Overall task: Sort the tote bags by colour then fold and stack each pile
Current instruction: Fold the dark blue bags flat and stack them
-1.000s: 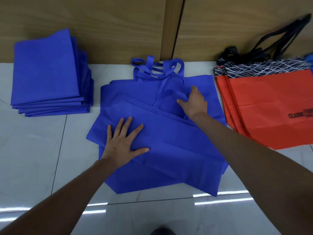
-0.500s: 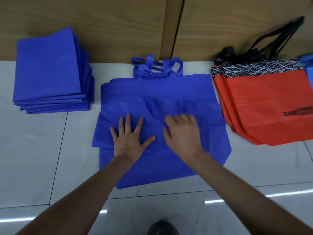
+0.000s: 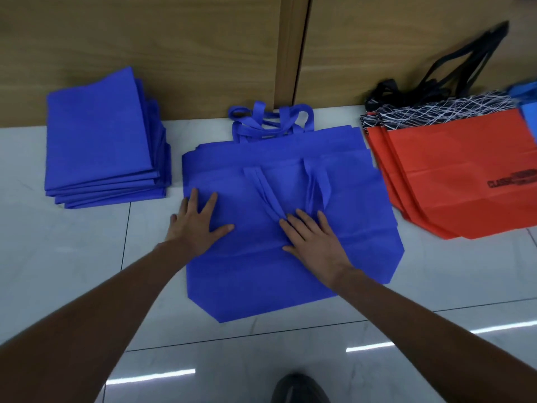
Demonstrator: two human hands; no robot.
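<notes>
A blue tote bag (image 3: 363, 251) lies flat on top of a pile of unfolded blue bags in the middle of the floor, its handles (image 3: 270, 196) folded down onto its body. My left hand (image 3: 197, 225) presses flat on the bag's left edge with fingers spread. My right hand (image 3: 313, 239) lies flat on the bag's middle, fingertips touching the ends of the handles. A stack of folded blue bags (image 3: 101, 135) sits at the left by the wall. Red tote bags (image 3: 459, 170) with black patterned tops lie in a pile at the right.
A wooden wall panel (image 3: 203, 53) runs along the back. The floor (image 3: 72, 271) is glossy white tile. Handles of the lower blue bags (image 3: 270, 120) stick out toward the wall. A dark shoe tip (image 3: 299, 388) shows at the bottom. Something blue (image 3: 529, 109) peeks in at the far right edge.
My right hand came back from the bag's top, bringing the handles down onto the bag, then flattened on its middle. My left hand slid left to the bag's edge.
</notes>
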